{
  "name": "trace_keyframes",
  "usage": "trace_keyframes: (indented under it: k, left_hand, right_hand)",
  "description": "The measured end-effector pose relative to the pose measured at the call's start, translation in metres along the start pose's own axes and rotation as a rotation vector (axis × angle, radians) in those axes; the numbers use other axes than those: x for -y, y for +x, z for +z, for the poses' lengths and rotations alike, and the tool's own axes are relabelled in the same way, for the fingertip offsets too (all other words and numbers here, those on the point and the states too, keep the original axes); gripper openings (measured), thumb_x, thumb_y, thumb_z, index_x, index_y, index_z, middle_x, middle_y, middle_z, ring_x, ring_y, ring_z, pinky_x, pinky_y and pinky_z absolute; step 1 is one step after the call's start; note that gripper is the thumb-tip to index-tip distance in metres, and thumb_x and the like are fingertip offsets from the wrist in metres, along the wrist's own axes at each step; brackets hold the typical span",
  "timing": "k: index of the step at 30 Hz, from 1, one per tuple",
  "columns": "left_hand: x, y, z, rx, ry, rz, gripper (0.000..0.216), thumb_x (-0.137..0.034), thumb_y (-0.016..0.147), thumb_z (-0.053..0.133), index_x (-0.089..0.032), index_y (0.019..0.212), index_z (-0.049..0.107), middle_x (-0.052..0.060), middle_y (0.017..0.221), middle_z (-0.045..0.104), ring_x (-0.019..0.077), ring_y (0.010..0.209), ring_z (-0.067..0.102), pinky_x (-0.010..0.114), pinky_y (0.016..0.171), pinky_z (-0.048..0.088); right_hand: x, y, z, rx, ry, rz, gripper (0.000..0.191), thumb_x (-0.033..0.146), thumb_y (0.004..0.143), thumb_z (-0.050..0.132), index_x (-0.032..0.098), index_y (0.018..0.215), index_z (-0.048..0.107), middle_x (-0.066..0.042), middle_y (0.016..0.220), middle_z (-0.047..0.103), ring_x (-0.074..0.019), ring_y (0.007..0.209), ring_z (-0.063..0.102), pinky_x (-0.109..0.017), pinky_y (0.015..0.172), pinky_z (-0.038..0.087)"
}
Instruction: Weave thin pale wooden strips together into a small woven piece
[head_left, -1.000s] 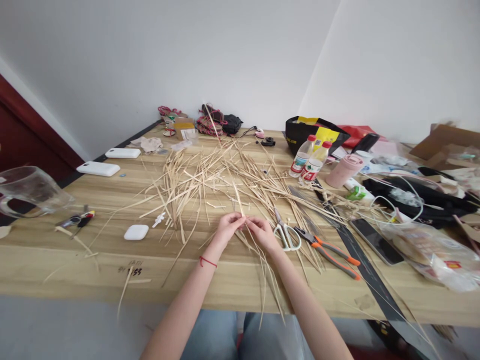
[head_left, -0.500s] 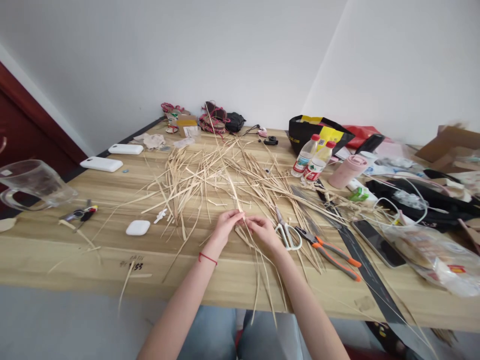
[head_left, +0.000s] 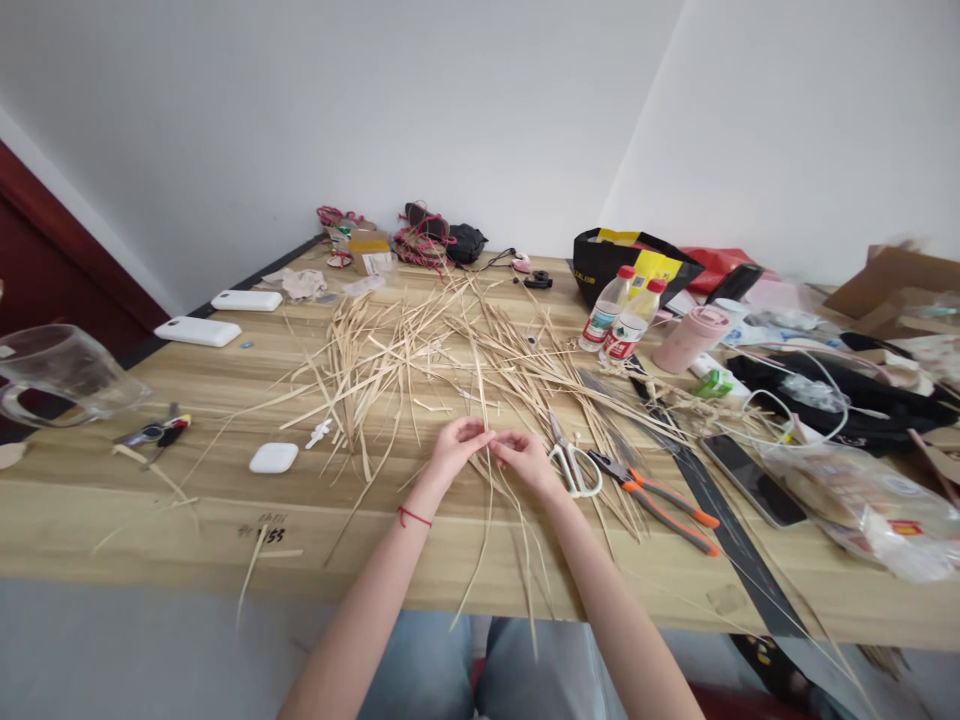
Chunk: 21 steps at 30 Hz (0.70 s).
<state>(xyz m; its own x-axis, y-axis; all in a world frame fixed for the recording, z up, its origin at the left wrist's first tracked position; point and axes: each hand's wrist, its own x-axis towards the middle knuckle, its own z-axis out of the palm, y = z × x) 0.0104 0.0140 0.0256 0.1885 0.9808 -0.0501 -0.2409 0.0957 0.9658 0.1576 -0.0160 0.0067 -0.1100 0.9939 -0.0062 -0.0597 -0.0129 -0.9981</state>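
Your trailing strip ends are swinging to a new spot: compared with half a second back, 1 tail is now hanging further toward your left arm, and the upper end is standing more upright over the pile. Your hands are staying almost where they were.

Your left hand (head_left: 456, 447) and right hand (head_left: 527, 460) are meeting fingertip to fingertip just above the table (head_left: 187, 500), near its front edge. Each grip is closing tight, thumb against fingers, on the same few straw strips (head_left: 489, 490). Pinching so close together is probably keeping these thin, springy strips from slipping or twisting apart. The strips are running up from your fingers toward the loose straw pile (head_left: 390, 360) and down past the table edge, dangling over your lap, most likely because they are too long to lie flat in front of you.

The scissors (head_left: 574, 468) are lying just beside your right hand, with the orange-handled pliers (head_left: 652, 505) next to them, seemingly parked within easy reach. A small white case (head_left: 274, 458) is sitting well apart on your left.
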Motion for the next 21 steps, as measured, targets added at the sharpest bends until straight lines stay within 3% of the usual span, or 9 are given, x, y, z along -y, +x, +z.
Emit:
trace_keyframes:
  k: [6,10,13,21]
  left_hand:
    - [0.0044,0.0000,-0.0041,0.058,0.043,-0.050,0.027,-0.032,0.058,0.080,-0.014,0.074,0.068,0.004,0.073,0.067,0.0151,0.069,0.060,0.027,0.068,0.048]
    - [0.0040,0.0011,-0.0077,0.173,-0.030,-0.094,0.027,-0.035,0.064,0.076,-0.013,0.078,0.071,0.006,0.080,0.070,0.0170,0.076,0.061,0.030,0.076,0.048]
    - [0.0025,0.0011,-0.0081,0.193,-0.048,-0.100,0.026,-0.035,0.064,0.076,-0.013,0.078,0.072,0.007,0.082,0.071,0.0186,0.079,0.062,0.032,0.079,0.048]
    - [0.0020,0.0002,-0.0090,0.268,-0.044,-0.156,0.024,-0.032,0.062,0.077,-0.013,0.076,0.072,0.007,0.078,0.070,0.0184,0.074,0.062,0.032,0.076,0.049]
  right_hand:
    - [-0.0001,0.0002,-0.0003,-0.019,0.038,0.004,0.032,0.042,0.070,0.072,0.014,0.086,0.070,0.001,0.055,0.058,-0.0092,0.047,0.045,-0.023,0.049,0.033]
    - [0.0033,0.0010,-0.0008,-0.024,0.063,-0.008,0.031,0.044,0.071,0.071,0.015,0.084,0.071,0.000,0.054,0.059,-0.0100,0.048,0.047,-0.024,0.050,0.035]
    - [0.0067,0.0011,-0.0009,-0.001,0.066,0.001,0.032,0.044,0.070,0.072,0.016,0.084,0.070,0.000,0.056,0.060,-0.0103,0.049,0.048,-0.025,0.051,0.037]
    - [0.0063,0.0024,-0.0034,0.033,0.093,0.048,0.032,0.046,0.062,0.078,0.017,0.066,0.065,0.001,0.055,0.059,-0.0099,0.050,0.048,-0.024,0.052,0.037]
